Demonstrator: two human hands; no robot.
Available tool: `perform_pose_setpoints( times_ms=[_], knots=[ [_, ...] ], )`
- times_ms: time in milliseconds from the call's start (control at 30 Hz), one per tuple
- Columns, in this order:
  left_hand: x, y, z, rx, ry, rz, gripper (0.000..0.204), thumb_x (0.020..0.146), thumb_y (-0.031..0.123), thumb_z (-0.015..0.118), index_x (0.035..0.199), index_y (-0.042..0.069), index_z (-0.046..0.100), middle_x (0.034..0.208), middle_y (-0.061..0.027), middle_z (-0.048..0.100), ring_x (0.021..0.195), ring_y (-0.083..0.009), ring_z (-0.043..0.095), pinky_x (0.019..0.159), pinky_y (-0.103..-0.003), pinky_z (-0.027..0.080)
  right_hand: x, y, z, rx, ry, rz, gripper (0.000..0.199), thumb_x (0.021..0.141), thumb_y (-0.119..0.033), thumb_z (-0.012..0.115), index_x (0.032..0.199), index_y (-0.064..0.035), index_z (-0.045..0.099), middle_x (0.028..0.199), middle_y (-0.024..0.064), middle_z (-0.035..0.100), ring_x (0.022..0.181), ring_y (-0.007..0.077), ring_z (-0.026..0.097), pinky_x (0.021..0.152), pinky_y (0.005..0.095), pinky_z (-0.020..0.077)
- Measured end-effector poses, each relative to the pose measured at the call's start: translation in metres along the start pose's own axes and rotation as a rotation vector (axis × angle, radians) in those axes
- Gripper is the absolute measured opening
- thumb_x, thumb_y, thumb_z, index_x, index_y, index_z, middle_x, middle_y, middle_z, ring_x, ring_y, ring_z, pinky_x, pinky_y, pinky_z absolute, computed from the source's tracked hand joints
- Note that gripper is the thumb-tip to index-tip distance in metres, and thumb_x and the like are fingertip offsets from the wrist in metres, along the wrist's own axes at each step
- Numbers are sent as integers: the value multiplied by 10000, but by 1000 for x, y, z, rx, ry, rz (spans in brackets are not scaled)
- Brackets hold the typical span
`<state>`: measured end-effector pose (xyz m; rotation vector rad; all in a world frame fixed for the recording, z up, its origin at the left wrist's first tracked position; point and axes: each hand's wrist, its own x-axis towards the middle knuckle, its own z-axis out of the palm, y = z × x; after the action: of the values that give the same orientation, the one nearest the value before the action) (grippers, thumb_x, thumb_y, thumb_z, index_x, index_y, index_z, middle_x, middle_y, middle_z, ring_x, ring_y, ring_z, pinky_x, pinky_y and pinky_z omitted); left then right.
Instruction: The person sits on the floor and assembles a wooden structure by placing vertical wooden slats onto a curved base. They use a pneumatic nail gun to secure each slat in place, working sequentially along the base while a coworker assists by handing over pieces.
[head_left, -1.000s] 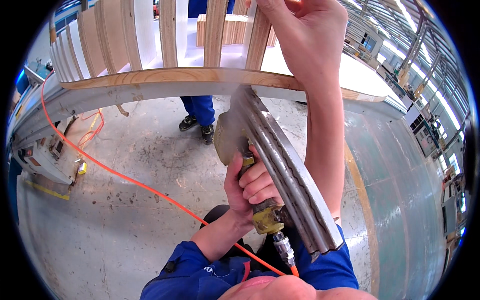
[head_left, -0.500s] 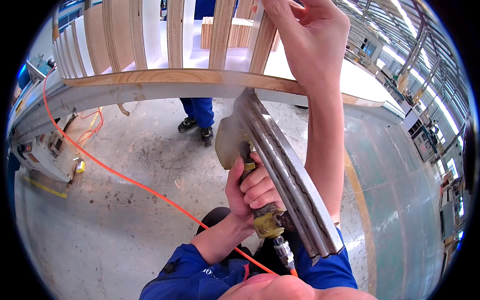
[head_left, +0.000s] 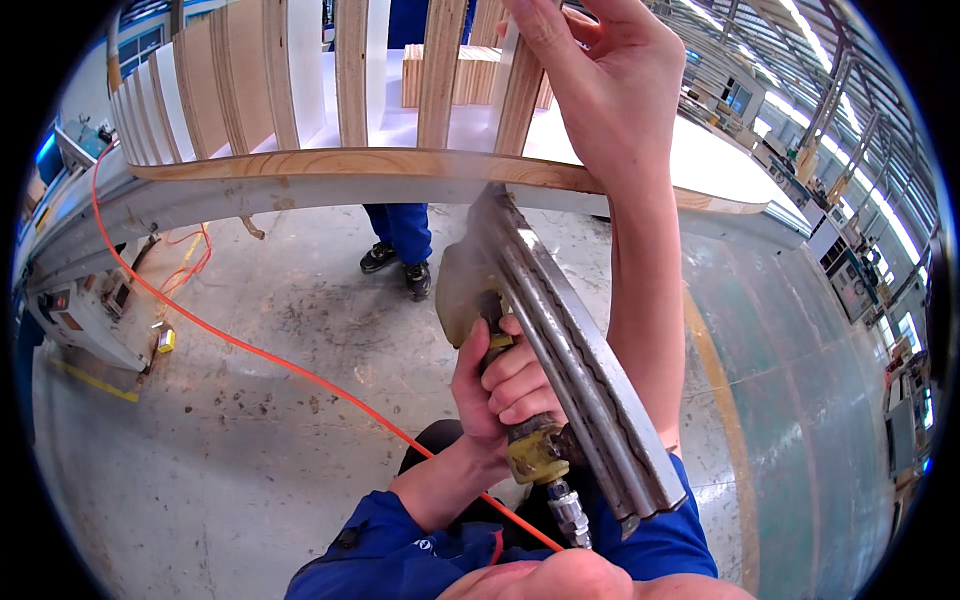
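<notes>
In my left hand (head_left: 505,385), closed round its grip, is a pneumatic nail gun (head_left: 585,360) with a worn yellow-black body and a long metal magazine slanting down to the right. Its nose points at the front of a long pale wooden strip (head_left: 340,162); whether the two touch I cannot tell. My right hand (head_left: 620,90) reaches up and grips the upright plywood slat (head_left: 522,95) between thumb and fingers, its wrist crossing the strip. Several more slats (head_left: 440,80) stand in a row behind the strip, their lower ends meeting it.
The strip and slats lie along a bench (head_left: 310,192) with a white top. An orange air hose (head_left: 300,372) loops from the left down to the gun. Across the bench stands another person in blue trousers (head_left: 400,230). Stacked wood blocks (head_left: 470,80) sit behind the slats.
The bench and slats sit slightly lower in the picture, a small view shift. Both hands keep their grips, and the nail gun stays almost in place against the scene.
</notes>
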<state>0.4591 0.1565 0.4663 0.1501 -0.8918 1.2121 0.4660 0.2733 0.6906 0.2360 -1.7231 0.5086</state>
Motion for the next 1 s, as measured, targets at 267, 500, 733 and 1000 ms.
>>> perform_pose_setpoints(
  times_ms=[267, 500, 733, 1000],
  knots=[
    [-14, 1, 14, 56, 130, 141, 379, 1085, 359, 510, 1272, 59, 647, 622, 80, 413, 486, -46, 413, 496, -215, 407, 0, 5, -1, -27, 7, 71, 248, 966, -16, 706, 1212, 18, 696, 1041, 47, 706, 951, 103, 668, 808, 248, 579],
    [-76, 94, 51, 906, 634, 267, 258, 1050, 287, 573, 1111, 48, 648, 641, 61, 440, 499, -76, 439, 502, -257, 407, -10, -3, -20, -306, -5, 48, 743, 829, -493, 852, 1288, 47, 631, 1054, 215, 713, 987, 239, 715, 751, 314, 614],
    [-244, 223, -42, 2098, 1453, 18, 298, 834, 214, 721, 1027, -10, 680, 843, -139, 708, 744, -263, 694, 681, -408, 551, -12, -3, -40, -380, -706, 496, 653, 739, -450, 905, 1133, 34, 716, 971, 94, 705, 879, 168, 650, 776, 278, 505],
    [-458, 208, -130, 2274, 2093, -553, 492, 791, 293, 712, 1167, -16, 639, 1077, -290, 716, 1061, -466, 685, 915, -525, 559, -9, -8, -37, -393, -642, 663, 659, 709, -397, 894, 1170, 27, 690, 970, 60, 698, 862, 131, 611, 822, 290, 483]
  ],
)
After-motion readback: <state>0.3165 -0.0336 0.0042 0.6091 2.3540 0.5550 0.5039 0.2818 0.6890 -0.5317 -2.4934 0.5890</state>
